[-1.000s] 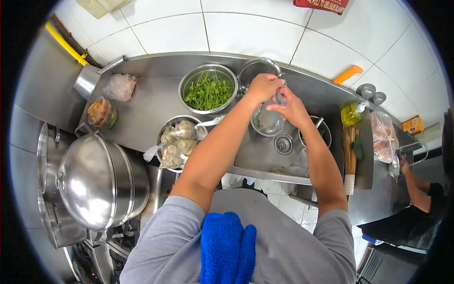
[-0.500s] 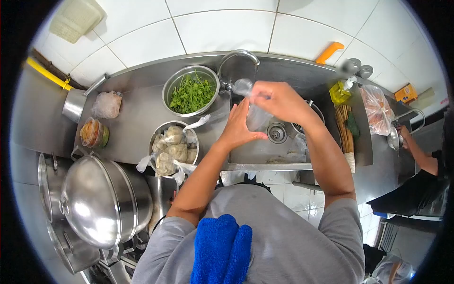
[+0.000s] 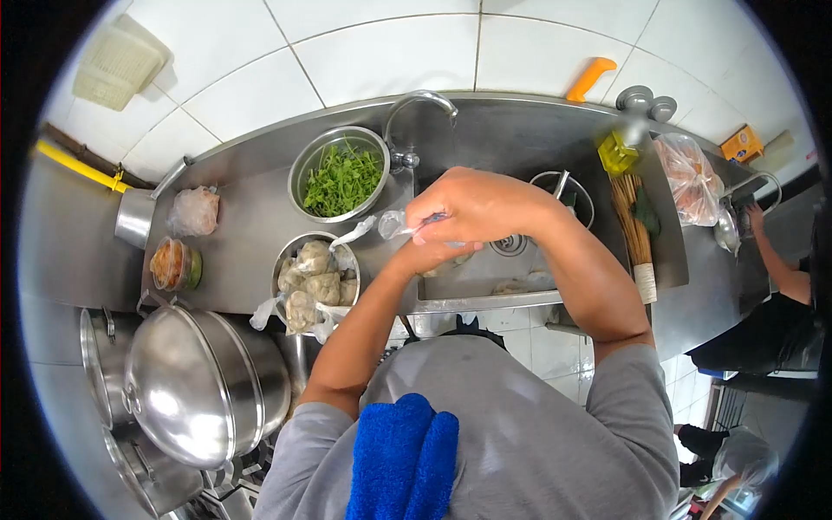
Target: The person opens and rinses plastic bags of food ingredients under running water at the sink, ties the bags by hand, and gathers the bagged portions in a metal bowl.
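My right hand is closed in a pinch on a clear plastic bag, whose twisted end sticks out left of my fingers. Just below it, my left hand is closed at the same bag, its fingers mostly hidden by the right. Part of a pale, filled bag shows under the left hand, over the sink edge. To the left stands a metal bowl of knotted bags with pale lumps. Behind it, a steel bowl holds chopped green leaves.
A tap runs into the steel sink. Bamboo sticks and a yellow-green bottle stand right. Large steamer pots fill the lower left. At far right a co-worker's arm reaches to another tap.
My right hand has moved down and left, over my left hand. The left hand, spread before, has closed in beneath it, and the bag's end now points left.
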`<state>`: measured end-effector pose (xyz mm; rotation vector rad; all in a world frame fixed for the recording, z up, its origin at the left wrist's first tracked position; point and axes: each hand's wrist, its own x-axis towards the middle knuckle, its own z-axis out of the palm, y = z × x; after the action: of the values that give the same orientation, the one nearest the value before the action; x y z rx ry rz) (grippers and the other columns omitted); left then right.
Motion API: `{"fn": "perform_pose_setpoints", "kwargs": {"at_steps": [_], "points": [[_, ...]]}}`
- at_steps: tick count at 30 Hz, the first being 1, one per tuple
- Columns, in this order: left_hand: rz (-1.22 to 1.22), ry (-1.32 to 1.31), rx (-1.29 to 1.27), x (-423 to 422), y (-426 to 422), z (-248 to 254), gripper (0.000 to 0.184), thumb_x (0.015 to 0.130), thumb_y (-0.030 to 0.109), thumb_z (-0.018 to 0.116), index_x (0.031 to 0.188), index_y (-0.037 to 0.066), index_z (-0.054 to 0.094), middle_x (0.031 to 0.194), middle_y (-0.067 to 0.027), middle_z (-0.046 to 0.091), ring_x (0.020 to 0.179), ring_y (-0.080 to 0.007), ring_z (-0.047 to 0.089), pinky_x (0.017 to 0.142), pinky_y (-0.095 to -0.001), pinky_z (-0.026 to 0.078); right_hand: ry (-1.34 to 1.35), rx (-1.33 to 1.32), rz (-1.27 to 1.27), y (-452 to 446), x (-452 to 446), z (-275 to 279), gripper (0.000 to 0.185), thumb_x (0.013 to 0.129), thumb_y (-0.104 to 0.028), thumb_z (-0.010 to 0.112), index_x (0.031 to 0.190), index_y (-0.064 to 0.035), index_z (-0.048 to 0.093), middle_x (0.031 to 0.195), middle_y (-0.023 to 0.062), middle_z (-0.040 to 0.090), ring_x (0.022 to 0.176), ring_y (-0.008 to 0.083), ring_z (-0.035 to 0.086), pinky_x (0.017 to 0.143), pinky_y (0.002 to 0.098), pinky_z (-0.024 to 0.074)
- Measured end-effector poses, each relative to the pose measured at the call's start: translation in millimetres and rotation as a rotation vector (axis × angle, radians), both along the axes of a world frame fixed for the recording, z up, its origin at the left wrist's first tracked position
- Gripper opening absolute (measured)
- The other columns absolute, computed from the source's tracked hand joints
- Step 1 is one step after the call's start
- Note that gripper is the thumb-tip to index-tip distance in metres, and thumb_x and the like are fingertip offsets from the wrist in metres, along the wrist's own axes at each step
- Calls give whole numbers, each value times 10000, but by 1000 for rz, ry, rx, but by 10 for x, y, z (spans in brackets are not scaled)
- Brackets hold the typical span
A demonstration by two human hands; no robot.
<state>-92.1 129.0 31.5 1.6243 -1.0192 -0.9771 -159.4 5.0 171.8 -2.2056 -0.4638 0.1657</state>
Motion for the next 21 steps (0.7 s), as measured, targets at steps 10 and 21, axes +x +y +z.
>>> {"fn": "perform_pose_setpoints", "kwargs": {"at_steps": [10, 21], "points": [[116, -222, -12, -119, -162, -637, 370, 872, 207, 595, 1198, 37, 550, 1211, -139, 549, 1130, -221, 498, 975, -369, 380, -174, -115, 38, -102, -113, -82, 138, 756, -182, 592, 748, -44, 588, 688, 132, 600, 651, 317, 577, 594, 403, 440], [371, 244, -83, -114, -566, -484, 322, 925, 328, 534, 908, 12, 588, 1117, -64, 575, 1001, -167, 522, 882, -292, 389, -338, 408, -999, -639, -851, -1333, 474, 820, -277, 642, 1228, -95, 483, 854, 115, 665, 705, 256, 643, 612, 346, 490]]}}
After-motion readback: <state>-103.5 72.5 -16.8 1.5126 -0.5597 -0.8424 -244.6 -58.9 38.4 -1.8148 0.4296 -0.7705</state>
